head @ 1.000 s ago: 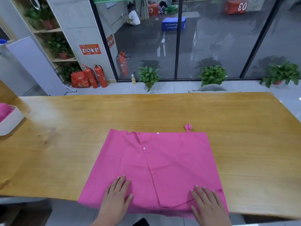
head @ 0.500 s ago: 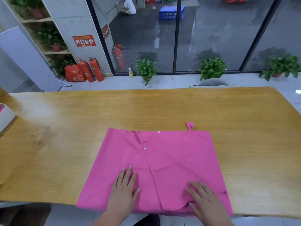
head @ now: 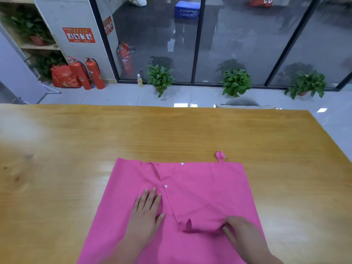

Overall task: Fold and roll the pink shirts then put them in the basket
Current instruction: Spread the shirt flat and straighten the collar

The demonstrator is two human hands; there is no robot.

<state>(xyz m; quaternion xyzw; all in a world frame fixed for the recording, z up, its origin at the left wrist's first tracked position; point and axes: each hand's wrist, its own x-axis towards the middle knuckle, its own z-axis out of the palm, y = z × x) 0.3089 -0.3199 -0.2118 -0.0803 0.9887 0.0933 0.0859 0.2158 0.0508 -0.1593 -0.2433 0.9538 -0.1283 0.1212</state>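
Pink shirt (head: 190, 191): folded to a flat rectangle on the wooden counter (head: 76, 141), near edge overhanging toward the person; button placket up, two white buttons visible, small loop at the far right corner.

Left hand (head: 145, 216): open, palm flat on the cloth, apparently pinning it against sliding.

Right hand (head: 242, 235): fingers pinching a bunched flap near the placket's lower end, probably to start a fold.

Basket: not in view.
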